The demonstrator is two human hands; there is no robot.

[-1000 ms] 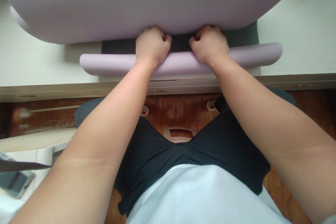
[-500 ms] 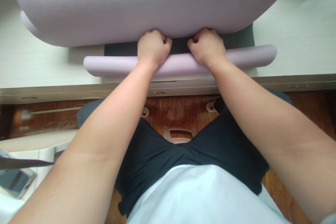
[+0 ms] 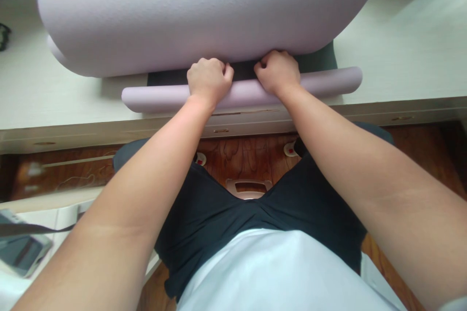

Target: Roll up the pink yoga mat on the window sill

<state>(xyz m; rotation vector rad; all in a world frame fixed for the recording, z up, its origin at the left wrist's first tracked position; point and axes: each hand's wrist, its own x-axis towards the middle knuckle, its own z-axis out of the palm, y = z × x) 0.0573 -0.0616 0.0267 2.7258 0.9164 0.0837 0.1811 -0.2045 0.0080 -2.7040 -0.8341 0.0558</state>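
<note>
A large lilac padded piece [image 3: 219,14] with rounded corners and a finely textured face stands over the pale tabletop. Along its front runs a slim lilac bar [image 3: 160,97], joined to view by a dark grey strip [image 3: 242,71] between them. My left hand [image 3: 209,78] is closed on the strip's left part, knuckles against the large piece's lower edge. My right hand [image 3: 278,72] is closed likewise, a short way to the right. Both wrists lie over the bar. Whatever the curled fingers hold is hidden beneath the hands.
The pale table [image 3: 401,58] has a front edge with drawers below it. A phone-like device [image 3: 24,252] lies on a white surface at lower left, beside a dark strap [image 3: 36,229]. Below are a wooden floor [image 3: 241,155] and my legs in dark shorts [image 3: 211,214].
The view has shifted slightly, showing more of the table behind the lilac piece. Both hands sit a little lower and further left in the picture, still closed at the same spots.
</note>
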